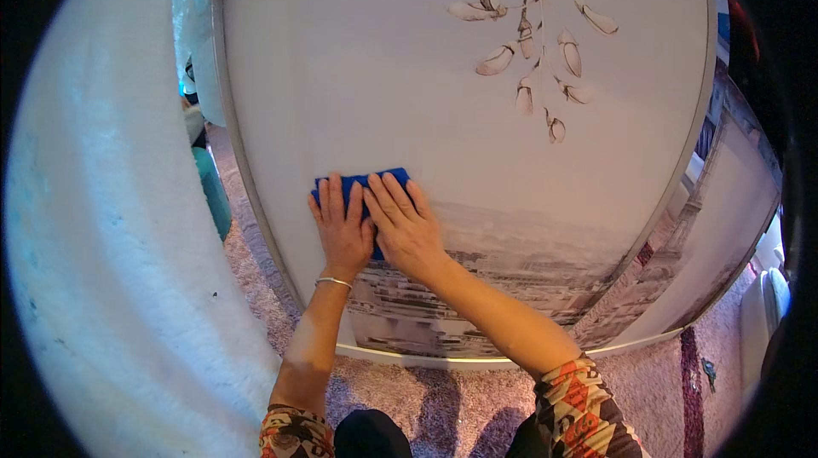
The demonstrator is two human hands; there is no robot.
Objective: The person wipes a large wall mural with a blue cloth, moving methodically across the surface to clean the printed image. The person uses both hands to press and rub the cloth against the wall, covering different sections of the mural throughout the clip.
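Observation:
Both palms lie flat on a folded blue cloth [361,181], pressing it against a large pale printed panel [358,87]. My left hand [342,228] covers the cloth's left part, with a bangle at the wrist. Beside it, my right hand [409,221] covers the right part, its fingers spread a little, and the two hands touch or nearly touch. A branch with pale blossoms [495,58] is printed on the panel's upper right, and a greyish cityscape [524,279] along its lower part. Parts of the cloth are hidden under the hands.
White plush fabric [115,202] fills the left side. A pinkish carpet [383,388] lies below the panel, with a dark red stripe [692,388] at right. Another printed panel [696,234] stands to the right. A teal object [213,193] shows through the left gap.

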